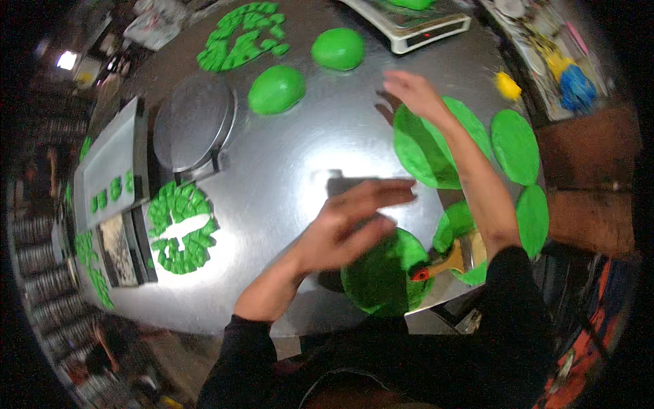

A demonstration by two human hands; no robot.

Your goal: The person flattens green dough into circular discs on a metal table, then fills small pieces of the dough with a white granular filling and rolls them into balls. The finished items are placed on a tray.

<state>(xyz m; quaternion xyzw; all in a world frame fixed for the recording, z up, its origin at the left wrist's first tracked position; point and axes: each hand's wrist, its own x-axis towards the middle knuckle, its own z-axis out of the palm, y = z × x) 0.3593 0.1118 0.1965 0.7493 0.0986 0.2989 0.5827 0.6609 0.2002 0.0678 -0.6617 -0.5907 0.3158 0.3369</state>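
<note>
My left hand (352, 225) hovers above the metal table and the near edge of a flat green dough disc (378, 286). Its thumb is apart from the fingers, and nothing shows in it. Farther out, my right hand (415, 94) is raised at the upper left edge of a larger green dough disc (434, 163). It is blurred, with no object seen in it. Under my right forearm, another green disc (452, 225) is partly hidden. A brush with a wooden handle (443, 269) and a red tip lies there, partly covered by the arm.
Two smooth green dough lumps (276, 90) lie toward the back, near a scale (429, 36). Left are a round metal plate device (193, 122), cut green pieces (181, 255), and a tray (110, 158) holding small pieces. More discs (515, 146) line the right edge.
</note>
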